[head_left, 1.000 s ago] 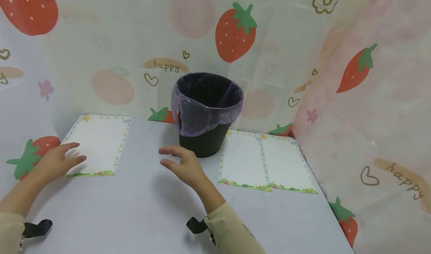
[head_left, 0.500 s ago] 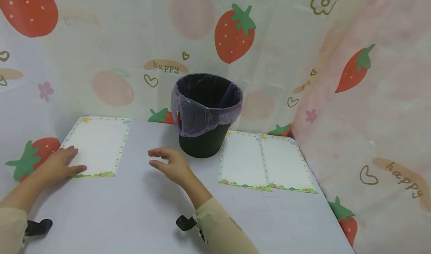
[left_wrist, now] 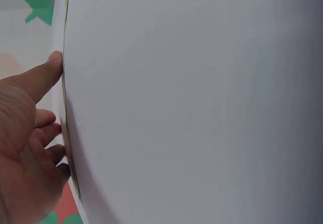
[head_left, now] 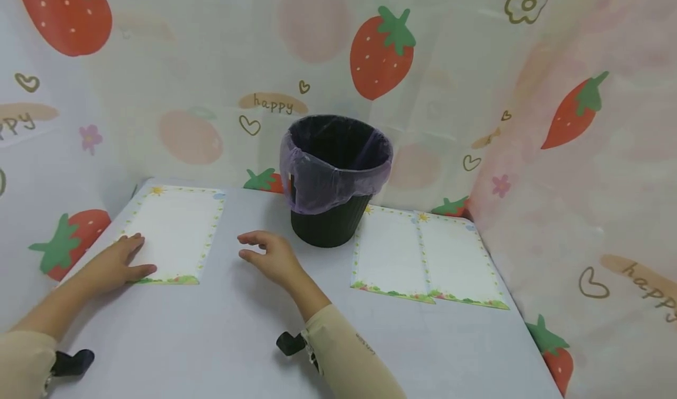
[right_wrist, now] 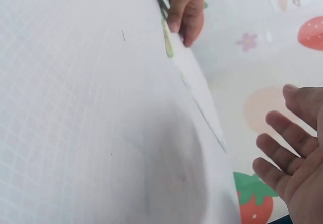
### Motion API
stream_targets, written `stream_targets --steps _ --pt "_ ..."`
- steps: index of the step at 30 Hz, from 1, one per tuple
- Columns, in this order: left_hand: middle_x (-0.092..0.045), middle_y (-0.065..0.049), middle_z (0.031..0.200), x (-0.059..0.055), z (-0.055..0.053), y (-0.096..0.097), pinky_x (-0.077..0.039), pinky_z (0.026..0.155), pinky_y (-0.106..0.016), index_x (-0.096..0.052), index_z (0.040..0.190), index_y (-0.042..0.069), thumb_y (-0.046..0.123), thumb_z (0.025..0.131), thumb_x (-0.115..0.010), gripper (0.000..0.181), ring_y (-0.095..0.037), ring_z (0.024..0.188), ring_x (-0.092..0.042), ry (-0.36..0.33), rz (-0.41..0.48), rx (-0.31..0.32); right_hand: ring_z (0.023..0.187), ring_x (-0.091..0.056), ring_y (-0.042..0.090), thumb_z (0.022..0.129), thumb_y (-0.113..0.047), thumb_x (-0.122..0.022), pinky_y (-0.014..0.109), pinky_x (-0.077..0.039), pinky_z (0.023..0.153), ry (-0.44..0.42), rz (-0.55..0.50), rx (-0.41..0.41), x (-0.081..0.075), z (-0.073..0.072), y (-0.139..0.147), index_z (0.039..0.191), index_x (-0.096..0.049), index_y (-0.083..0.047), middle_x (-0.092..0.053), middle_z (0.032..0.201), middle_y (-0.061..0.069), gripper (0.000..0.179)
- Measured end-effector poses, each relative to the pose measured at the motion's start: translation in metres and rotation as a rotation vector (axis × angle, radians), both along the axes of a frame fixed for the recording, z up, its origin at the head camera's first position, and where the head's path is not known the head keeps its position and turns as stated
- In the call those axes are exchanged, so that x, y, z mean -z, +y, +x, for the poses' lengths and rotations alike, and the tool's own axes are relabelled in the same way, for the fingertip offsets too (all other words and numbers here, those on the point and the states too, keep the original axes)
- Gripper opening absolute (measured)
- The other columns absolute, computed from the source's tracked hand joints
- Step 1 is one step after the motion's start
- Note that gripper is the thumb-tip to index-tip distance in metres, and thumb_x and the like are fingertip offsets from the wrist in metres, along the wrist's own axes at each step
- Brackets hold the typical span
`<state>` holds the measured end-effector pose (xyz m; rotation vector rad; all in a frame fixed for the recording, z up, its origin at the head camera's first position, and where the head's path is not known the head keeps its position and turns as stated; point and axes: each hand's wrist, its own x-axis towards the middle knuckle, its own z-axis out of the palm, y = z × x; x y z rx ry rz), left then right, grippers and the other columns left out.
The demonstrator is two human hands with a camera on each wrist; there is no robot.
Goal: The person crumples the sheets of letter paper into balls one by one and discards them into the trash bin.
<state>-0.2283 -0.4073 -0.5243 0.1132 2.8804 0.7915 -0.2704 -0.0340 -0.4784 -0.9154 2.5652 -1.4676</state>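
Observation:
A white sheet of paper (head_left: pixel 177 228) with a border of leaves, a sun and grass lies at the left of the table. My left hand (head_left: pixel 111 267) rests on its lower left part, thumb and fingers spread and fairly straight. In the left wrist view that hand (left_wrist: pixel 25 143) has its fingertips down along the sheet's edge. My right hand (head_left: pixel 272 258) hovers over the table between the sheet and the bin, holding nothing. Its fingers are relaxed and slightly bent, with the thumb apart, as the right wrist view also shows for this hand (right_wrist: pixel 300 151).
A black waste bin (head_left: pixel 325 225) lined with a purple plastic bag (head_left: pixel 328 190) stands at the back middle. To its right lie two similar bordered sheets, one left (head_left: pixel 391 255) and one right (head_left: pixel 460 264), edges meeting or overlapping. A strawberry-print curtain (head_left: pixel 211 64) encloses the white table (head_left: pixel 211 340).
My left hand has come down onto the left sheet, its fingers lower than before. The right hand has shifted left, away from the bin. The head view has turned slightly left.

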Motion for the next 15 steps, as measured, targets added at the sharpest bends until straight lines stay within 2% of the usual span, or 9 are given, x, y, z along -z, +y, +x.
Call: stream_targets --steps 4,9,15 --pt "-0.017 -0.044 0.156 0.001 0.004 0.009 -0.013 0.113 -0.077 -0.02 0.151 -0.021 0.058 0.088 -0.072 0.113 -0.063 0.145 -0.005 0.017 -0.01 0.0 0.118 -0.064 0.006 0.094 -0.019 -0.077 0.033 -0.05 0.106 -0.016 -0.006 0.043 0.005 -0.004 -0.003 0.123 -0.074 -0.013 -0.074 0.123 -0.005 0.03" --pt "-0.02 -0.044 0.155 0.001 0.012 0.017 -0.012 0.113 -0.077 -0.024 0.15 -0.021 0.052 0.09 -0.074 0.107 -0.063 0.146 -0.006 0.037 -0.009 0.015 0.125 -0.06 0.005 0.093 -0.025 -0.077 0.027 -0.047 0.108 -0.024 0.061 0.106 0.016 -0.008 -0.02 0.122 -0.075 -0.021 -0.072 0.125 -0.011 0.03" --pt "-0.023 -0.043 0.155 0.0 0.018 0.037 -0.013 0.114 -0.076 -0.028 0.149 -0.02 0.046 0.09 -0.075 0.101 -0.063 0.146 -0.009 0.052 -0.008 0.047 0.131 -0.056 0.006 0.094 -0.026 -0.076 0.022 -0.042 0.111 0.005 0.203 0.072 0.025 -0.01 -0.036 0.127 -0.072 -0.022 -0.067 0.134 -0.011 0.034"
